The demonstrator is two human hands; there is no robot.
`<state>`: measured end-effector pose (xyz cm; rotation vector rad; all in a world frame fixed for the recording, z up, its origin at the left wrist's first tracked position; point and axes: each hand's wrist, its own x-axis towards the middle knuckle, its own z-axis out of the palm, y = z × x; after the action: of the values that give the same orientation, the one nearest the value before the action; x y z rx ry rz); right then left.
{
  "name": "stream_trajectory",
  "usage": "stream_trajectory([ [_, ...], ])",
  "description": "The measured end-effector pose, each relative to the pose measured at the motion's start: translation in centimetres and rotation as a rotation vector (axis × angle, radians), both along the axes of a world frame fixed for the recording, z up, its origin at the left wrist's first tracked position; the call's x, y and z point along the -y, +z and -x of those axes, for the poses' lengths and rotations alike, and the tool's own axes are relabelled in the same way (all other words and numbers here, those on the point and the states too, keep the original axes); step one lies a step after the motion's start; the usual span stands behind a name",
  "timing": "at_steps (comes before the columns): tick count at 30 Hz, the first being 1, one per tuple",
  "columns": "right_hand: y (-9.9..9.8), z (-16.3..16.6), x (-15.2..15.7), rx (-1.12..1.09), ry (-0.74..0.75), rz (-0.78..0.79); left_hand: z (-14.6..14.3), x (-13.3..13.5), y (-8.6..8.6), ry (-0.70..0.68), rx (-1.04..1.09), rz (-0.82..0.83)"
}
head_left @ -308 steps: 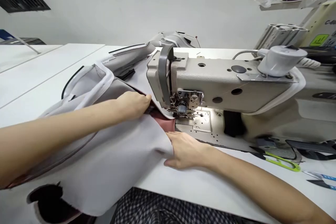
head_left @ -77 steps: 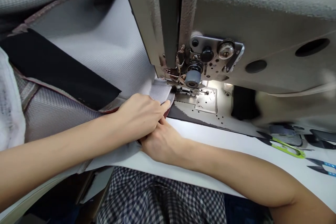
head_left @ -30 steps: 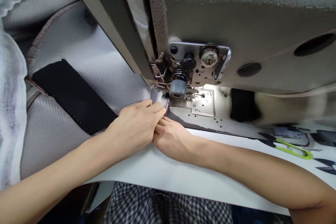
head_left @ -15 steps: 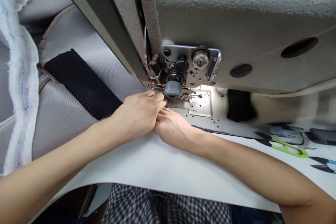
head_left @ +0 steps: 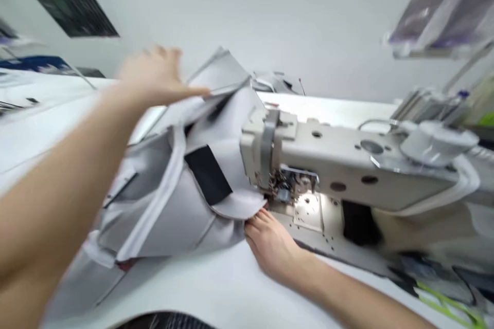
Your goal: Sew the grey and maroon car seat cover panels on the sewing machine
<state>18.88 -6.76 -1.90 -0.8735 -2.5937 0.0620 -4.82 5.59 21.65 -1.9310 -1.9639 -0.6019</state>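
A large grey fabric cover [head_left: 170,200] with white edging and a black patch [head_left: 207,175] lies on the white table, bunched to the left of the sewing machine [head_left: 339,169]. My left hand [head_left: 154,74], blurred by motion, is raised high and grips the far upper edge of the fabric, lifting it. Low on the table, my right hand [head_left: 272,241] rests at the fabric's near corner, just left of the lit needle area [head_left: 304,200]. Its fingertips touch the fabric's underside edge.
The white table [head_left: 216,288] stretches left and toward me. Green-handled snips [head_left: 443,298] and dark tools lie blurred at the right, in front of the machine base. A thread stand and plastic-wrapped items [head_left: 436,10] sit at the upper right.
The view has pulled back from the needle. My left hand left the presser foot area and rose up and left, lifting the fabric. My right hand stays by the fabric corner.
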Motion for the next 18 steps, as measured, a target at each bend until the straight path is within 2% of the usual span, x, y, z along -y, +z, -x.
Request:
stream_trajectory([
  [2,-0.6,0.3,0.2,0.003,-0.056,-0.110,0.9,-1.8,0.6,0.123,0.125,0.050],
  [3,-0.5,0.3,0.3,-0.004,-0.098,-0.221,1.2,-2.6,0.4,0.130,0.194,0.075],
  [5,1.1,0.0,1.0,-0.047,-0.097,-0.430,2.2,-3.4,-0.4,0.127,0.325,0.007],
  [6,2.7,-0.1,1.7,-0.086,-0.053,-0.499,3.1,-3.2,-0.6,0.117,0.391,-0.053],
  [8,7.5,0.0,3.5,-0.170,0.083,-0.515,6.0,-1.4,-0.3,0.086,0.528,-0.212],
  [10,13.5,1.0,5.1,-0.201,0.125,-0.463,9.7,1.8,0.5,0.044,0.674,-0.394],
  [12,19.4,3.3,5.4,-0.171,0.070,-0.407,13.2,5.7,1.3,0.006,0.804,-0.569],
  [14,24.5,6.7,4.3,-0.149,-0.032,-0.290,15.5,9.7,1.3,-0.031,0.883,-0.712],
  [16,28.2,11.2,2.5,-0.153,-0.133,-0.123,16.3,13.7,0.5,-0.076,0.911,-0.806],
  [18,30.6,16.0,1.0,-0.246,-0.163,-0.063,15.9,17.4,-0.9,-0.113,0.922,-0.859],
])
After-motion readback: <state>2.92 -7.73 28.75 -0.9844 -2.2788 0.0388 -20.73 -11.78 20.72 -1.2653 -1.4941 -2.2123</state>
